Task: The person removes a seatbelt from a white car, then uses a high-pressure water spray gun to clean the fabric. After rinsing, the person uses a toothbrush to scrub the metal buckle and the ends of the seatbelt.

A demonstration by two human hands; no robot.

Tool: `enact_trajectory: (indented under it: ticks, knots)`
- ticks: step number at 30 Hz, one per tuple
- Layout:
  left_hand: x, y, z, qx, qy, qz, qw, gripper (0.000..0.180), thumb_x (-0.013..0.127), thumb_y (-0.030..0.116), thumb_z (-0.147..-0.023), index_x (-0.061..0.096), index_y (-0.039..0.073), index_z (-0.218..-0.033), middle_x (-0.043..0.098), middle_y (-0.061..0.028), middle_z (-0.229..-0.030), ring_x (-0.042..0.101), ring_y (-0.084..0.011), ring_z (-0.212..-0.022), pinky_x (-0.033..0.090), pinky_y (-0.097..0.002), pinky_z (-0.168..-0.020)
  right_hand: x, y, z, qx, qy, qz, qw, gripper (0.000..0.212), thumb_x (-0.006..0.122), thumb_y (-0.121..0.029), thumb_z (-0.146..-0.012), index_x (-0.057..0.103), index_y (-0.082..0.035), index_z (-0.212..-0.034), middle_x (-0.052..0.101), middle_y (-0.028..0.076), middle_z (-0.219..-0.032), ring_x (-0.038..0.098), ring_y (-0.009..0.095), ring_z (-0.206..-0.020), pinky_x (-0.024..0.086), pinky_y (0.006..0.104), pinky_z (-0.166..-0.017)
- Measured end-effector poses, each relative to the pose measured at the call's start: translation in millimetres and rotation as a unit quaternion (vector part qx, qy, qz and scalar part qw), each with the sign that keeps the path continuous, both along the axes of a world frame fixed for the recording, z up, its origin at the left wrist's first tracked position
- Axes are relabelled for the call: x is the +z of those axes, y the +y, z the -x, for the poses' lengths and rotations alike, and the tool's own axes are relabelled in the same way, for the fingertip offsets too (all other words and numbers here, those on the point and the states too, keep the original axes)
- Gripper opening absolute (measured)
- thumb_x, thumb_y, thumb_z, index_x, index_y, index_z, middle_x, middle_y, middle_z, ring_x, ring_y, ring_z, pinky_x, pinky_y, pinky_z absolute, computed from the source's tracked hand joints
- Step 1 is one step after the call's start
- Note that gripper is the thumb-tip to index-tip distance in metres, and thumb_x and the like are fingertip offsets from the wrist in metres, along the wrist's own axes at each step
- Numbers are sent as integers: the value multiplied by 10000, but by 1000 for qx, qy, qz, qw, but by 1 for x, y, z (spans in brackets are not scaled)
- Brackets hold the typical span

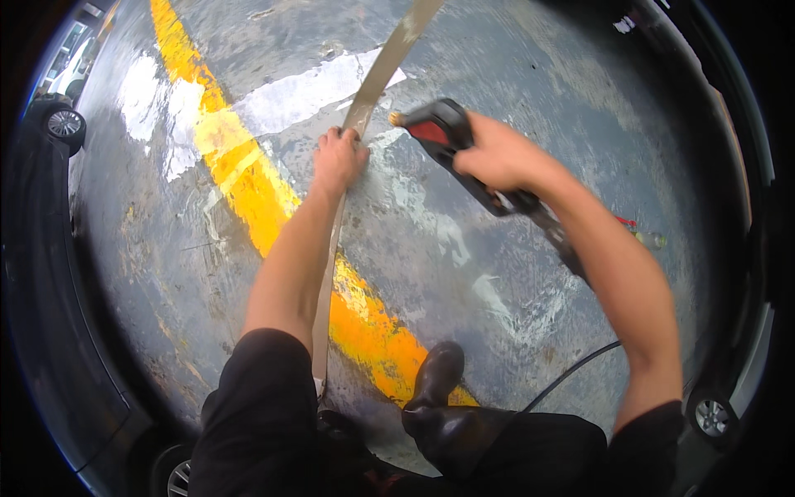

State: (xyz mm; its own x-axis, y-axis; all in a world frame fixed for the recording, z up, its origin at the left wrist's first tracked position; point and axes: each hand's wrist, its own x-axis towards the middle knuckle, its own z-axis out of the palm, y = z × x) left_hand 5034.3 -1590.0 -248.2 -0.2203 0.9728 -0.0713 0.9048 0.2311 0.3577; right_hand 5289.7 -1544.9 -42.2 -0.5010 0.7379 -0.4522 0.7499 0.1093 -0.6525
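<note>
A long, narrow, flat beige-grey strip (pixel 389 62) runs upright through the middle, from the top edge down past my left forearm to near my feet. My left hand (pixel 339 160) is closed around its edge, fingers over the near face. In my right hand (pixel 501 153) is a black and red pressure washer gun (pixel 431 132), its brass-coloured tip pointing left at the strip, a short gap away. I see no spray from the tip. The gun's rear part is blurred and passes behind my right forearm.
A worn yellow line (pixel 248 186) crosses the grey floor (pixel 530 273), with white paint patches beside it. A thin black hose (pixel 571 373) curves near my black boot (pixel 439 373). A clear bottle (pixel 652 240) lies at right. Dark cars (pixel 33 273) stand on both sides.
</note>
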Motion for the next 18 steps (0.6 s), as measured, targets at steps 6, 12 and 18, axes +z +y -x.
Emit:
enact_trajectory:
  ticks: [6, 12, 18]
  knots:
    - [-3, -60, 0, -48, -24, -45, 998, 350, 724, 219, -772, 650, 101, -1093, 563, -210, -1255, 521, -419, -1134, 448, -472, -1005, -86, 25, 106, 24, -70, -1, 997, 382, 588, -111, -805, 605, 31, -1159, 695, 213, -922, 682, 291, -628, 556, 408, -562]
    - [12, -175, 20, -48, -2, 0, 999, 399, 729, 236, -763, 634, 41, -1098, 573, -206, -1198, 520, -396, -1122, 434, -488, -976, -104, 20, 111, 3, -85, 29, 996, 416, 608, -109, -802, 592, 36, -1191, 695, 229, -960, 702, 321, -679, 562, 423, -559]
    - [8, -216, 19, 90, -58, 32, 994, 371, 704, 322, -840, 662, 26, -1059, 596, -193, -1160, 528, -373, -1114, 406, -489, -943, -91, -7, 103, -6, -70, -33, 997, 515, 628, -83, -747, 561, -23, -1254, 675, 168, -1004, 669, 285, -794, 551, 376, -695]
